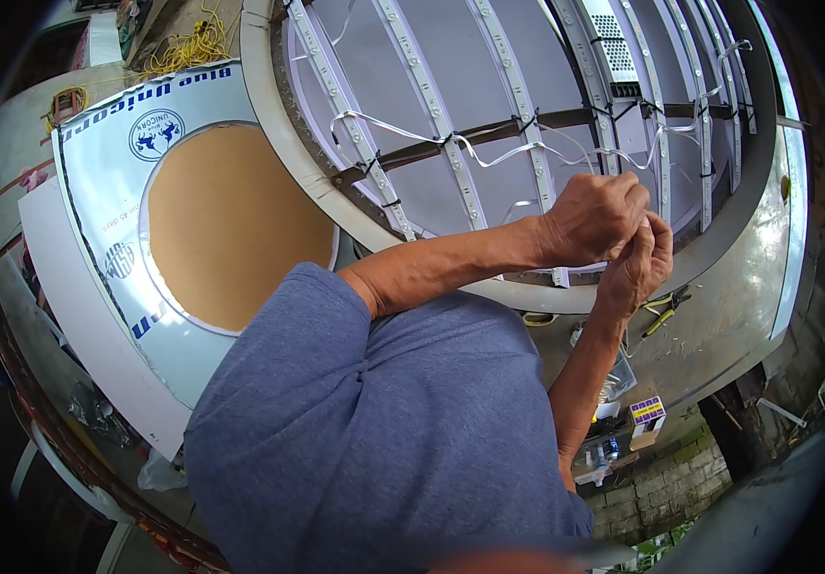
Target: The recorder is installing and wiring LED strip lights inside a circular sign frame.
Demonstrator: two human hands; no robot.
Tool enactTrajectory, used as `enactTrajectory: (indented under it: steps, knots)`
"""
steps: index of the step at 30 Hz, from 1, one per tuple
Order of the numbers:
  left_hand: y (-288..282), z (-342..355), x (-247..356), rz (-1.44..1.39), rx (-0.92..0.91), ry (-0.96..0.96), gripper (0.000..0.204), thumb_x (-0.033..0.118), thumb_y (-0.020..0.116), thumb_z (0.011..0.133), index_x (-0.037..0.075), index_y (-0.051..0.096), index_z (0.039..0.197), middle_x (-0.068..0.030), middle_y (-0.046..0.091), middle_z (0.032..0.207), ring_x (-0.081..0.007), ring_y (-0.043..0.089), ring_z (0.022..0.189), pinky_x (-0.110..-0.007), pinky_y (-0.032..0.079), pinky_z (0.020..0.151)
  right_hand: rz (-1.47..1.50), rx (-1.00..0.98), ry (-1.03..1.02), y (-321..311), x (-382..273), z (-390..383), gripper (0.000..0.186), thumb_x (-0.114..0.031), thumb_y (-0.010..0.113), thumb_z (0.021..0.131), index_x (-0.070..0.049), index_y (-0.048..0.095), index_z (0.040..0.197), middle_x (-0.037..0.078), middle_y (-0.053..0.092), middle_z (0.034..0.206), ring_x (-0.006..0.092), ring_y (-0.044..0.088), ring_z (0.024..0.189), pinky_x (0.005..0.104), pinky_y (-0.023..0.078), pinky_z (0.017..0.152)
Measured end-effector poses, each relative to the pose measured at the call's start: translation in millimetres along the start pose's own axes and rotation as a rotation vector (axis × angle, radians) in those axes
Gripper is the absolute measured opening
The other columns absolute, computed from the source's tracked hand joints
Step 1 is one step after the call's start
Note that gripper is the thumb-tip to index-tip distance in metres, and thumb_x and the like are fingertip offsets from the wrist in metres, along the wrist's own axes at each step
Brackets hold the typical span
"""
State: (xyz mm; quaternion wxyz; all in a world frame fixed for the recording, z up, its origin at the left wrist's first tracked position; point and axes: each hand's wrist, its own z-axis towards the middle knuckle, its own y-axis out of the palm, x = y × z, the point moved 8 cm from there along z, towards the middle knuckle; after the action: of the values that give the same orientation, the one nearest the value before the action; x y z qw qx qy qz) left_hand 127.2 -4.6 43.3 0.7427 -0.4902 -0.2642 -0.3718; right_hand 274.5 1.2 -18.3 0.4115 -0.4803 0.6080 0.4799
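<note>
Over the near right part of a large round frame [283, 143], both hands meet, fingertips together. My left hand [592, 218] is closed in a pinch, its knuckles up. Just below and right of it, my right hand [637, 263] is pinched too. Whatever lies between the fingers is hidden. Inside the frame run several white LED strips [419, 81], fixed with black ties to a dark crossbar [489, 131]. Loose white wire [475, 153] loops across the strips and passes close behind my left hand. A perforated metal power supply [613, 48] sits among the strips at the far side.
At left lies a film-covered sheet [97, 182] with a round brown opening [231, 230]. Yellow-handled pliers [661, 316] lie right of my right hand. A small purple-and-white box [647, 421] stands near my right forearm. Tangled yellow cord [188, 48] lies at the far left.
</note>
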Motion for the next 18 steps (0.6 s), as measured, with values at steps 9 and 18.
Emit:
enactTrajectory:
  steps: [9, 18]
  knots:
    - [-17.4, 7.3, -18.3, -0.066, 0.141, 0.011, 0.007, 0.007, 0.064, 0.091, 0.001, 0.061, 0.089, -0.0138, 0.061, 0.081, -0.0328, 0.063, 0.068, -0.042, 0.052, 0.059, -0.146, 0.023, 0.002, 25.8, -8.3, 0.1, 0.006, -0.003, 0.063, 0.096, 0.002, 0.065, 0.097, 0.002, 0.063, 0.078, 0.0078, 0.054, 0.066, 0.0224, 0.043, 0.059]
    - [-39.0, 17.7, -61.4, -0.025, 0.183, -0.174, 0.007, 0.006, 0.062, 0.093, 0.003, 0.062, 0.087, -0.0147, 0.063, 0.078, -0.0365, 0.065, 0.069, -0.045, 0.053, 0.063, -0.151, -0.018, 0.085, 46.9, -3.7, -1.1, 0.008, -0.008, 0.063, 0.096, 0.000, 0.065, 0.093, 0.005, 0.067, 0.080, 0.0082, 0.059, 0.070, 0.0231, 0.048, 0.062]
